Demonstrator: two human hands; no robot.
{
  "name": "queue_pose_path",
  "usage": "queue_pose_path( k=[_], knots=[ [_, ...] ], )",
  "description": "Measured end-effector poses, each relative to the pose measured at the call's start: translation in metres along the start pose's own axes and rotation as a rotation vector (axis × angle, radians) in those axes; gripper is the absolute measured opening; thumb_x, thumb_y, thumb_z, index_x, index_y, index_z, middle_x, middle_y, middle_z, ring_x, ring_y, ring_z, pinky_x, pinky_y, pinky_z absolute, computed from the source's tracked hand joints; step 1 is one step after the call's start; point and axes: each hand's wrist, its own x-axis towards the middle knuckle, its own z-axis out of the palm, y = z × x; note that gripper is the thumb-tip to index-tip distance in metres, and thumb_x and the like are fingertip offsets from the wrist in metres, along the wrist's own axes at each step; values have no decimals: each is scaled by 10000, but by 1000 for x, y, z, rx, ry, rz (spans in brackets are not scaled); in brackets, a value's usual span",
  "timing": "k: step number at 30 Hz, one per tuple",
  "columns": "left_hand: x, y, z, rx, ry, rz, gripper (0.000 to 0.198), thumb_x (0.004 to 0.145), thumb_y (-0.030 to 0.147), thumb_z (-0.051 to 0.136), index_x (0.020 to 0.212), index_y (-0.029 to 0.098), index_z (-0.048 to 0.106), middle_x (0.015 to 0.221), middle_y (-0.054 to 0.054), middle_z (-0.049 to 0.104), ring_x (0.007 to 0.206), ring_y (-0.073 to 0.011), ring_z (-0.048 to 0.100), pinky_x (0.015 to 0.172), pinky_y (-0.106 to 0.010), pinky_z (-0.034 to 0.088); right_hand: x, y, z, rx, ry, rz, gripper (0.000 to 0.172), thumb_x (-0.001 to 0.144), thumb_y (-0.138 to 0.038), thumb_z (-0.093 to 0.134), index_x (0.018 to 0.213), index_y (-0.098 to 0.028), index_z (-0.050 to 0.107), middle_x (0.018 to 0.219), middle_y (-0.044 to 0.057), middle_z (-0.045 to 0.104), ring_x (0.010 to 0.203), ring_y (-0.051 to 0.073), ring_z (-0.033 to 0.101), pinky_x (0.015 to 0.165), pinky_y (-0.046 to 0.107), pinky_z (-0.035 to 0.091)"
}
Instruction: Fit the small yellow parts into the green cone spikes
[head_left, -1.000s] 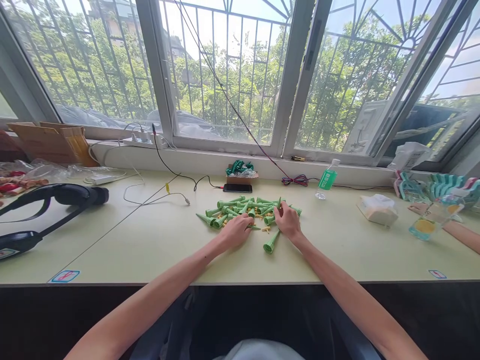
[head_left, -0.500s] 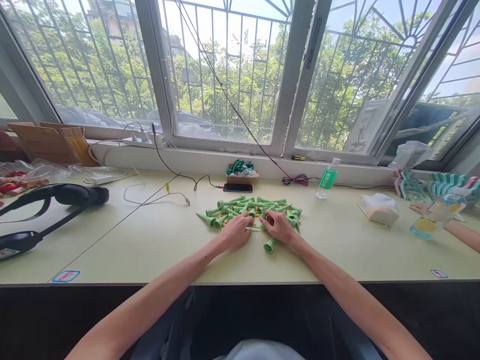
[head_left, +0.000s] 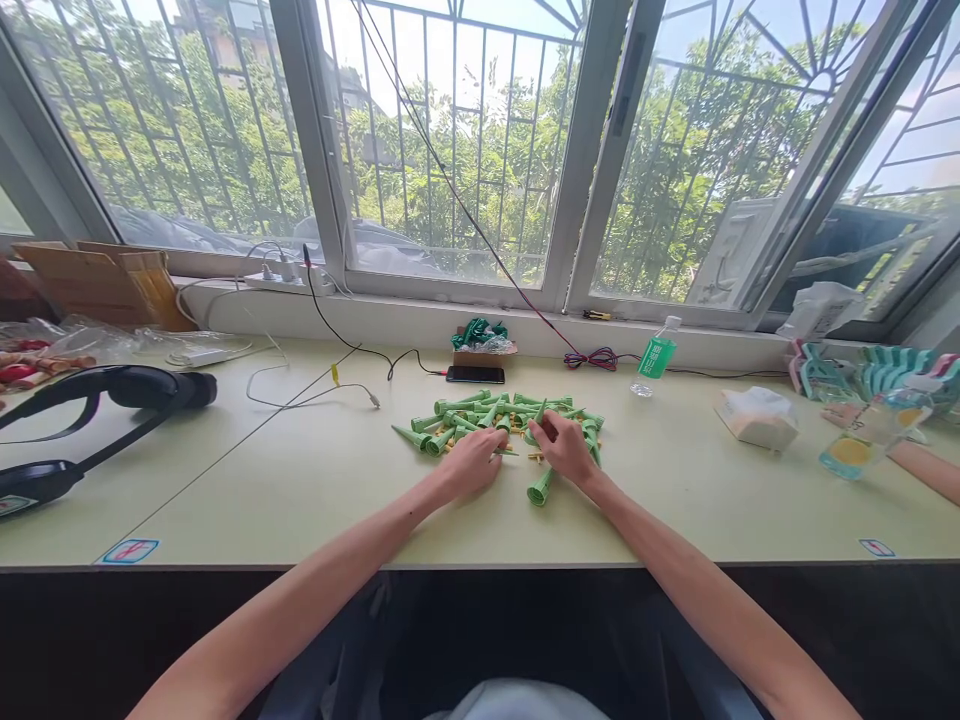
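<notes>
A pile of green plastic cone spikes (head_left: 461, 407) lies on the table, with small yellow-tan pieces (head_left: 535, 457) among them. My left hand (head_left: 474, 462) rests at the near left side of the pile, its fingers closed around a green cone spike whose pointed tip (head_left: 510, 453) sticks out to the right. My right hand (head_left: 566, 448) pinches another green cone spike (head_left: 539, 411) with the point up, its lower part partly behind the fingers. Nearer to me, one loose cone spike (head_left: 538, 490) lies with its round open end towards me.
Behind the pile are a black phone (head_left: 476, 375) and a small box with green wrapping (head_left: 484, 345). A bottle (head_left: 655, 358), a tissue pack (head_left: 757, 420) and another person's forearm (head_left: 926, 468) are to the right. A black headset (head_left: 112, 395) and cables lie left.
My right hand has shifted slightly up and right, with a cone spike now showing point up in its fingers. My left hand stays almost where it was.
</notes>
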Motion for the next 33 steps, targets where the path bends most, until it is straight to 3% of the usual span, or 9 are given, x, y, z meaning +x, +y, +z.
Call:
queue_pose_path(
  k=[8, 14, 22, 33],
  knots=[
    [-1, 4, -3, 0, -8, -5, 192, 762, 142, 481, 901, 205, 597, 915, -52, 667, 872, -239, 632, 709, -302, 456, -1, 0, 3, -15, -170, -70, 344, 910, -424, 463, 648, -210, 405, 543, -42, 442, 494, 113, 364, 513, 242, 304],
    [-1, 1, 0, 3, 4, 17, 173, 773, 161, 470, 889, 207, 590, 906, -51, 668, 852, -241, 632, 681, -297, 450, -1, -1, 2, -44, -169, -75, 340, 913, -407, 465, 646, -212, 389, 544, -39, 445, 497, 118, 375, 522, 241, 305],
    [0, 0, 0, -1, 9, 29, 168, 763, 155, 484, 878, 209, 593, 904, -47, 674, 841, -239, 628, 665, -295, 443, -3, -5, 1, 94, -171, -70, 312, 939, -406, 425, 698, -213, 382, 593, -24, 514, 528, 120, 434, 549, 233, 346],
    [-1, 3, -3, -16, 12, 56, 161, 749, 139, 513, 858, 201, 614, 880, -34, 688, 828, -228, 632, 663, -283, 430, -3, 0, 5, -56, -263, -65, 297, 929, -387, 445, 696, -207, 413, 579, -43, 473, 523, 111, 386, 546, 219, 308]
  ],
)
